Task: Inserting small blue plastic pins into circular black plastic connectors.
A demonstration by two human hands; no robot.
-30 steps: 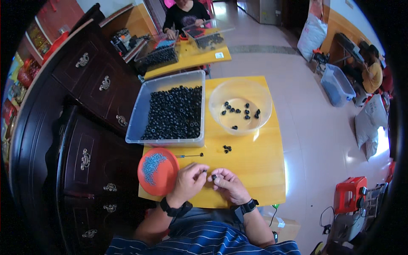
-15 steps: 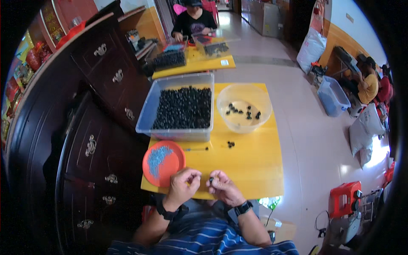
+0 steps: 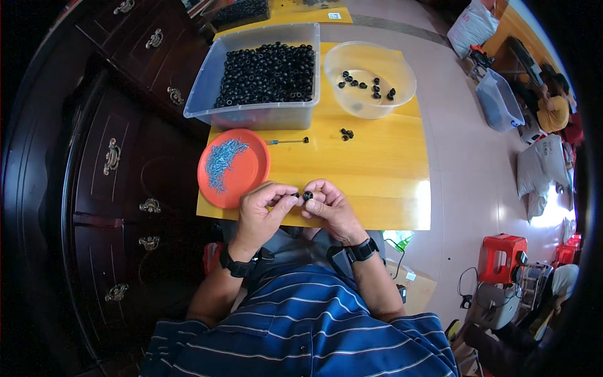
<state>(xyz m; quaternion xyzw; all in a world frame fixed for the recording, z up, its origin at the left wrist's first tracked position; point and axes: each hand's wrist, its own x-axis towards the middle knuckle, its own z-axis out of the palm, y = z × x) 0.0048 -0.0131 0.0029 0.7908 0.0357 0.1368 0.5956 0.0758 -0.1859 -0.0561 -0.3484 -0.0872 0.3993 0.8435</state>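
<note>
My left hand (image 3: 265, 206) and my right hand (image 3: 333, 210) are close together over the near edge of the yellow table. Between my right thumb and fingers is a small round black plastic part (image 3: 308, 195). My left thumb and forefinger are pinched, and a dark bit shows at their tips, too small to name. Beside my left hand lies an orange-red plate (image 3: 256, 164) with a heap of small blue-silver screw-like pieces (image 3: 220, 162). Beyond my hands are a thin screwdriver (image 3: 286, 141) with a black part at its tip and a small cluster of black parts (image 3: 346, 134).
A clear bin (image 3: 251, 117) full of black ring-like parts stands at the far left of the table. To its right is a clear round tub (image 3: 370, 113) with several black parts. A dark wooden cabinet (image 3: 129, 188) borders the left; a red stool (image 3: 502, 257) stands at right.
My view has tilted down, so the table sits higher in the picture and the person across is out of view. My hands have come closer together, fingertips nearly meeting at the black part.
</note>
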